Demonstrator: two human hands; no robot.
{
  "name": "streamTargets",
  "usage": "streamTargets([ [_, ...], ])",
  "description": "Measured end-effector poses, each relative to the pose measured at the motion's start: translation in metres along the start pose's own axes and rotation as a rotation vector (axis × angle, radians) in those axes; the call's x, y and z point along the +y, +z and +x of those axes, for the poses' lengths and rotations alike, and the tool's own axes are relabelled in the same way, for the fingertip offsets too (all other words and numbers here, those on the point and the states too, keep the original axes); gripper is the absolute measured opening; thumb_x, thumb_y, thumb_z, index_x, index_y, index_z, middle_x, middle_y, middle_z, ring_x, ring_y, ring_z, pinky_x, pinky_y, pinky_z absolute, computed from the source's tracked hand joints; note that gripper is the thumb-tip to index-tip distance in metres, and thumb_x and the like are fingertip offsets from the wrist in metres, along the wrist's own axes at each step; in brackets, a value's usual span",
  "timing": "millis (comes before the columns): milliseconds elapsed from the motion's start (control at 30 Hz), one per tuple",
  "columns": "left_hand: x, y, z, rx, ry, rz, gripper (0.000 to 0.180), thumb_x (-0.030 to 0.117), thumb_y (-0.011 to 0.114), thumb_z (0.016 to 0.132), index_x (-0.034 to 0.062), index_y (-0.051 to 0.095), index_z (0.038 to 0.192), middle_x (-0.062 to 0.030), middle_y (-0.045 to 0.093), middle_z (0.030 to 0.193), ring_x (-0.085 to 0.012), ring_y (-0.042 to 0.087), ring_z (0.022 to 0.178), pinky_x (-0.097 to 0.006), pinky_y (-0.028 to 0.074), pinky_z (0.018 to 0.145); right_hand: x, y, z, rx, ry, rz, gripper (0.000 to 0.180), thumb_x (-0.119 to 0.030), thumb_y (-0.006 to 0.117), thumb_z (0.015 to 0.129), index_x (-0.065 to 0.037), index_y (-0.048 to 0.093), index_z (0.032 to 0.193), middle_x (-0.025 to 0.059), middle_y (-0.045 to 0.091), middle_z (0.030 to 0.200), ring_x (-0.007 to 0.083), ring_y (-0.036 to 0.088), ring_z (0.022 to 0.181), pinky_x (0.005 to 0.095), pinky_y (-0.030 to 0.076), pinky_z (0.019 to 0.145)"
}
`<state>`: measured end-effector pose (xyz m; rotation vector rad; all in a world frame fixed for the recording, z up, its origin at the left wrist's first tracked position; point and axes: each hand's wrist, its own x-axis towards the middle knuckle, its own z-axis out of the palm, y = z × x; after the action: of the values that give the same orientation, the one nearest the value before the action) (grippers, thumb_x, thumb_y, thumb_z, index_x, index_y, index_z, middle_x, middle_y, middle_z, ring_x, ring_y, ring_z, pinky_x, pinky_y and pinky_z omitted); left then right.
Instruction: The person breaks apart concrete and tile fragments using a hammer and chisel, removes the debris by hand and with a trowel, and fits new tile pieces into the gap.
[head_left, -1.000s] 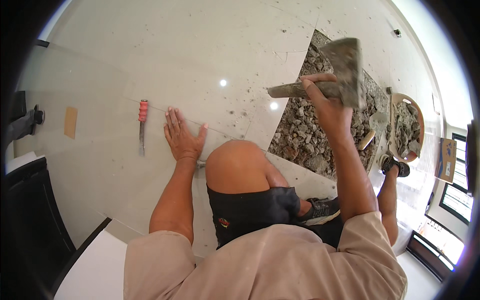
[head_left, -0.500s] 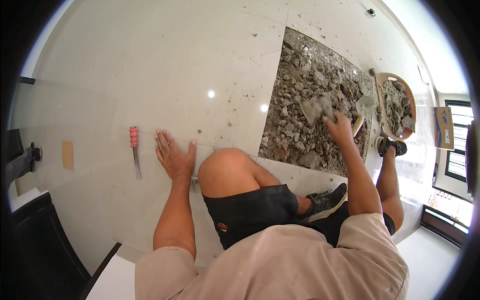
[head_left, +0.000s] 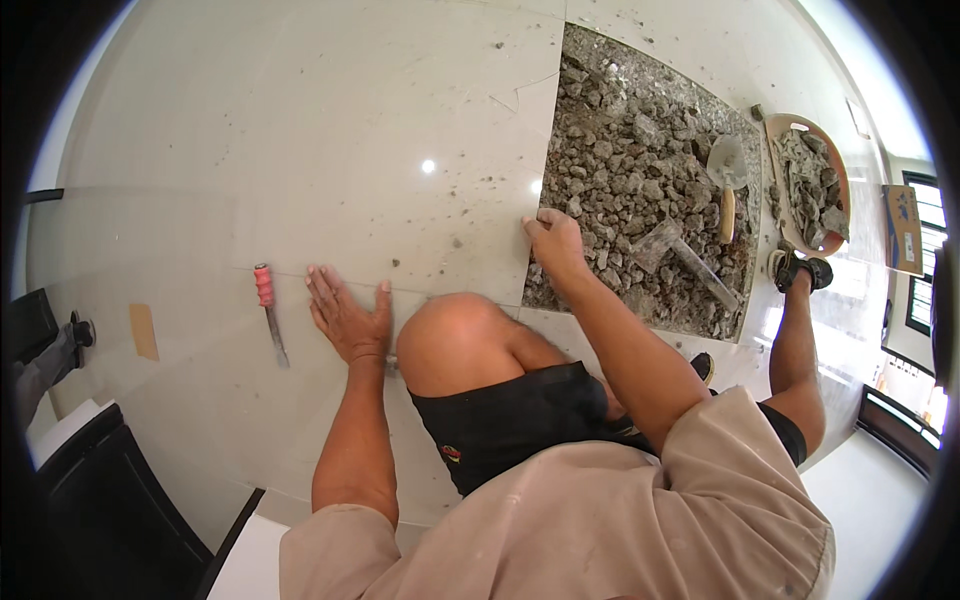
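Note:
My left hand (head_left: 350, 318) lies flat on the pale floor tiles (head_left: 330, 180), fingers spread. Close to its left rests a long, narrow-bladed tool with a ribbed red grip (head_left: 264, 287), perhaps a chisel. My right hand (head_left: 556, 243) is at the tile's edge beside the rubble bed (head_left: 605, 170); its fingers are curled in, and whatever they pinch is hidden. On the rubble lies a grey tool with a broad flat head and straight handle (head_left: 700, 270), out of my grasp. Farther right, a trowel (head_left: 727, 190) with a wooden handle lies on the rubble.
An orange-rimmed tub (head_left: 843, 190) of broken grey chunks stands right of the pit, near my right shoe (head_left: 800, 270). Beyond it is a cardboard box (head_left: 903, 230). Small crumbs dot the tiles. A brown cardboard piece (head_left: 144, 332) and black furniture (head_left: 120, 490) are at left.
My right hand has let go of the broad-headed grey tool, leaving it on the rubble, and has moved left to the tile's edge. My left hand remains flat on the floor.

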<state>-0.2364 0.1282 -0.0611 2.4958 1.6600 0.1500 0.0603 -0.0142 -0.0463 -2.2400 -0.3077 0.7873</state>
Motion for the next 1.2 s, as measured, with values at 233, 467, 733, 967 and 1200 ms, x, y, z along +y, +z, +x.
streamTargets([
  [233,0.004,0.001,0.0,0.007,0.017,-0.021,0.106,0.061,0.064,0.091,0.0,0.019,0.165,-0.017,0.014,0.174,-0.0323,0.011,0.161,-0.05,0.011,0.129,0.002,0.014,0.01,0.112,0.182,0.048,0.037,-0.019,0.081,0.087,0.003,0.061,0.109,0.0194,0.07,0.101,0.0293,0.068,0.091,0.04,0.056,0.08],
  [467,-0.005,0.001,0.0,0.041,-0.003,-0.021,0.104,0.063,0.062,0.091,0.0027,0.021,0.165,-0.0152,0.017,0.174,-0.0306,0.013,0.161,-0.049,0.012,0.129,-0.035,-0.027,-0.001,0.19,0.074,0.068,0.018,-0.012,0.077,0.089,0.001,0.072,0.101,0.0148,0.073,0.096,0.0222,0.068,0.085,0.0373,0.057,0.079],
  [733,0.01,-0.008,0.002,-0.044,-0.043,-0.02,0.103,0.059,0.063,0.092,-0.0009,0.02,0.164,-0.0174,0.016,0.174,-0.031,0.012,0.161,-0.048,0.01,0.13,-0.021,-0.172,0.058,1.009,-0.214,-0.93,0.038,-0.01,0.069,0.093,0.001,0.062,0.129,0.0174,0.064,0.119,0.025,0.059,0.113,0.0427,0.049,0.102],
  [967,0.008,-0.009,0.003,-0.033,-0.032,-0.052,0.104,0.054,0.068,0.09,-0.0009,0.021,0.164,-0.0169,0.015,0.174,-0.0315,0.011,0.162,-0.048,0.009,0.13,-0.087,-0.057,0.176,0.162,-0.212,-0.398,0.043,-0.027,0.077,0.087,0.009,0.073,0.111,0.0255,0.074,0.112,0.043,0.07,0.105,0.0476,0.056,0.095],
  [1200,0.013,0.001,0.003,-0.022,0.008,-0.077,0.104,0.057,0.067,0.09,0.0006,0.02,0.164,-0.0181,0.016,0.173,-0.0341,0.012,0.161,-0.051,0.01,0.129,-0.09,-0.048,0.225,0.271,0.08,-0.095,0.048,-0.034,0.081,0.085,0.008,0.075,0.106,0.0264,0.074,0.113,0.0371,0.074,0.103,0.0426,0.057,0.091],
])
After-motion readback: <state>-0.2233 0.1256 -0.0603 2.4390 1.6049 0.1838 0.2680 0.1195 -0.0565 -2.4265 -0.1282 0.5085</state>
